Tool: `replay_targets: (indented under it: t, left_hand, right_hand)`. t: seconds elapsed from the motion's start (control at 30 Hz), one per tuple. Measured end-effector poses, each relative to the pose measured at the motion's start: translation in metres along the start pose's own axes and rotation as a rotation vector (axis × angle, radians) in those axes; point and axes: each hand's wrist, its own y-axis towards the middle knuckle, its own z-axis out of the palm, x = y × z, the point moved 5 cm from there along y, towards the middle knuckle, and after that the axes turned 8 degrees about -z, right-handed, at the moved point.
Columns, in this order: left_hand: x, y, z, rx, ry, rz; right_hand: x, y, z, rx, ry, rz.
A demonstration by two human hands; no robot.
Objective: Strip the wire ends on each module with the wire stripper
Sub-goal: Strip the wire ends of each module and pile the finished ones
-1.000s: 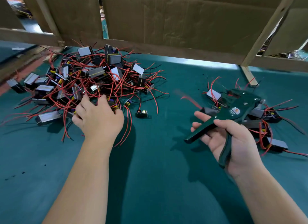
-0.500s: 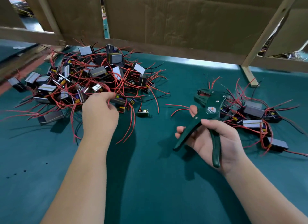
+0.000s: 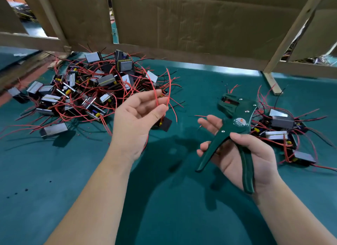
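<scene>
Grip of left hand [image 3: 138, 120] pinches red wires [image 3: 169, 82], module [image 3: 165, 123] dangling under it (half hidden). Lifted clear of the big pile [image 3: 87, 91] behind, where it dug before. Grip of right hand [image 3: 242, 157] curls round wire stripper [image 3: 235, 124], handles spread; small pile [image 3: 280, 120] beyond, on bench [image 3: 164, 208].

My left hand [image 3: 136, 122] pinches the red wires [image 3: 168, 84] of a module [image 3: 166, 124] hanging beneath it; my right hand [image 3: 259, 159] grips the green wire stripper [image 3: 238, 120], between the large pile [image 3: 87, 93] and the small pile [image 3: 279, 122].
</scene>
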Motion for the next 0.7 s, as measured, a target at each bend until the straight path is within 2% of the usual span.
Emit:
replay_targets:
  t: [0.17,0.3,0.5,0.6,0.7]
  left_hand:
    - [0.013,-0.006,0.018,0.072,-0.258,-0.170]
    - [0.023,-0.014,0.034,0.102,-0.434,-0.278]
    - [0.027,-0.013,0.039,0.182,-0.542,-0.449]
    - [0.028,-0.012,0.036,0.151,-0.474,-0.475]
    - [0.031,-0.012,0.032,0.047,-0.321,-0.458]
  right_hand:
    - [-0.004,-0.004,0.010,0.147,-0.019,0.042]
    - [-0.015,-0.010,0.019,0.251,-0.130,0.160]
    - [-0.024,-0.007,0.021,0.179,-0.103,0.176]
    - [-0.021,-0.005,0.019,0.151,-0.076,0.147]
    - [-0.019,-0.004,0.017,0.124,-0.076,0.104]
